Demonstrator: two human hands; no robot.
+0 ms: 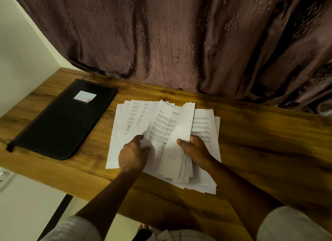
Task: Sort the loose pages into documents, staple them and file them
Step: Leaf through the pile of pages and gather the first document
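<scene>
The loose pages (pixel 116 147), fanned at the middle of the wooden desk (pixel 251 142) with the black zip folder (pixel 62 120) at their nine o'clock, look light, limp and slippery against one another. They are best taken by a lower edge, thumb above and fingers below. The right hand (pixel 195 151) grasps a lifted sheaf (pixel 181 125) that way, its fingers hidden beneath, while the left hand (pixel 133 154), at the sheaf's eight o'clock, has curled fingers that seem to pinch the bottom edge of one printed page (pixel 161 124).
</scene>
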